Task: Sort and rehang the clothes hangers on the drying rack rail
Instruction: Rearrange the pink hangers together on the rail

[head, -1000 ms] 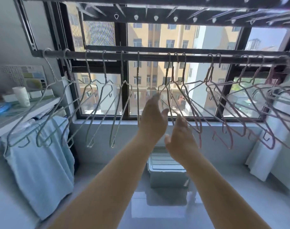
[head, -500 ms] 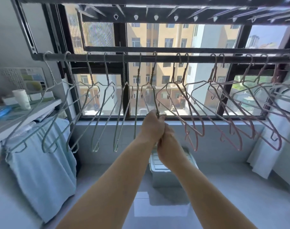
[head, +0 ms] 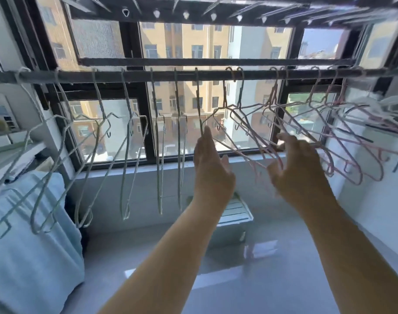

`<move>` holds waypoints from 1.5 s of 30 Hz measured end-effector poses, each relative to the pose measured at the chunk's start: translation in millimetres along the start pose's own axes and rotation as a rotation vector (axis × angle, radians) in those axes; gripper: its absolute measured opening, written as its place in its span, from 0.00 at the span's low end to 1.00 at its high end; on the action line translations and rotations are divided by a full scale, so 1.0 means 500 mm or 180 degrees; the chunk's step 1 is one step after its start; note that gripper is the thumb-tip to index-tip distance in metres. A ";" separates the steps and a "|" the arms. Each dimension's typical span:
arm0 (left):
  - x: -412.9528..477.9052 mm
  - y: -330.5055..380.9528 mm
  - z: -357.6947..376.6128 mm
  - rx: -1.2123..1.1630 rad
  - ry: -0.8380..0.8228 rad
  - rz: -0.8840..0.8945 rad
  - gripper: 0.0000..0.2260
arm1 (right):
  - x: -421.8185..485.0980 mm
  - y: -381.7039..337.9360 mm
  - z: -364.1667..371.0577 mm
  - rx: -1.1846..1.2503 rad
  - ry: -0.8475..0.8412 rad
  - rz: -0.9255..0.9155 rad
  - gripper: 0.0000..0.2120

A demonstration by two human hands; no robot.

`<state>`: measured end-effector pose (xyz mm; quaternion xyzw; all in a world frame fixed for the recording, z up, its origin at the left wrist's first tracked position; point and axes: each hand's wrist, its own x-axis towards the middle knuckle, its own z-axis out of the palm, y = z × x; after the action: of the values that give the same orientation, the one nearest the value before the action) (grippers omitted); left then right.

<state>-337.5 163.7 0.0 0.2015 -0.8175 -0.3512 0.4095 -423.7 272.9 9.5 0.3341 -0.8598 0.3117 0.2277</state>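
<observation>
A dark rail (head: 216, 75) runs across the window. Several pale green wire hangers (head: 125, 155) hang on its left half and several pink ones (head: 343, 141) on its right half, the pink ones tangled and tilted. My left hand (head: 212, 171) is raised under the middle of the rail, fingers straight and thumb apart, its fingertips against the neck of the hanger (head: 199, 105) between the two groups. My right hand (head: 301, 171) reaches into the lower wires of the pink hangers with spread, half-curled fingers. Neither hand closes fully around a wire.
A light blue cloth (head: 34, 245) hangs at lower left under a shelf (head: 16, 155) with small items. A pale plastic box (head: 235, 215) stands on the floor below the window sill. White fabric (head: 361, 177) hangs at the right. An upper rack with clips (head: 193, 15) is overhead.
My hands, joined on one hanger's bottom half a second ago, have parted. The left one rose to a hanger's neck and the right one moved right into the pink hangers. The view tilted up.
</observation>
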 end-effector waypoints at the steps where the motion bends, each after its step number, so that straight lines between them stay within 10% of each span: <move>1: -0.006 0.009 0.009 -0.0264 0.0027 0.0158 0.28 | 0.004 0.002 0.007 -0.0011 -0.0241 0.0134 0.18; 7: 0.016 0.035 0.047 -0.0993 -0.0939 -0.0467 0.17 | -0.010 -0.029 0.043 0.0957 -0.0375 0.0127 0.13; 19: 0.117 0.071 0.055 -0.1813 -0.0278 -0.1187 0.11 | 0.122 -0.077 0.048 0.1573 -0.0609 -0.0025 0.10; 25: 0.035 -0.004 0.126 -0.1466 -0.0166 -0.1771 0.16 | 0.035 -0.001 0.117 0.0997 -0.1213 -0.0112 0.06; 35: -0.082 -0.196 0.159 0.0221 -0.0552 -0.2201 0.32 | -0.137 0.256 0.079 0.2757 -0.1240 0.0659 0.12; 40: -0.115 -0.244 0.123 0.0375 -0.1435 -0.1788 0.14 | -0.146 0.382 0.057 0.3936 -0.1735 0.1407 0.28; 45: -0.142 -0.257 0.092 -0.0164 -0.1359 -0.1784 0.09 | -0.161 0.411 0.119 0.3168 -0.1428 0.1512 0.08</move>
<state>-328.2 139.9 -152.0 0.3297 -0.7885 -0.5047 0.1219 -527.9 386.5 -159.4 0.2569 -0.6886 0.6415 -0.2195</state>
